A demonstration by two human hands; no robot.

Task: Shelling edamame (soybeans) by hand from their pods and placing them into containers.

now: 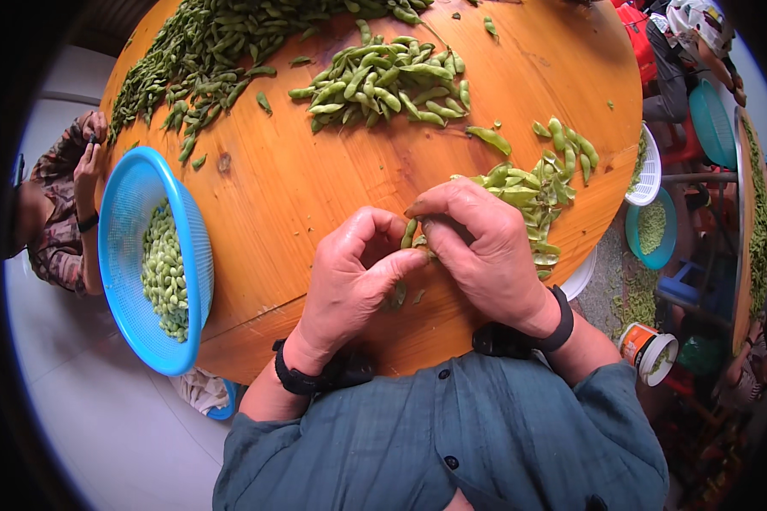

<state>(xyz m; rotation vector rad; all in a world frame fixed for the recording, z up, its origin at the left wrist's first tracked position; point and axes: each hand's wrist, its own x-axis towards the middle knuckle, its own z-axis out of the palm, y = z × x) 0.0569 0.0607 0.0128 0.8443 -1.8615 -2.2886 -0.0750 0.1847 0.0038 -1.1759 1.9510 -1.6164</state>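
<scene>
Between the fingertips of both hands is a green soybean pod (410, 232), partly covered by the fingers. My left hand (355, 271) pinches it from the left side. My right hand (484, 247) is curled over its other end, thumb and forefinger close together. Just beyond my right hand lies a heap of flattened, pale green pod shells (528, 194). Farther off, a small pile of plump pods (383, 83) sits on the round wooden table (273, 213). To the left, a blue plastic colander (203, 255) holds shelled green beans (164, 272).
A large mound of pods (222, 51) covers the far left of the table. At the left edge sits another person (60, 204). On the right are a white basket (648, 166), a teal basin (669, 230), a white bucket (656, 356) and a second table (746, 238) with people around it.
</scene>
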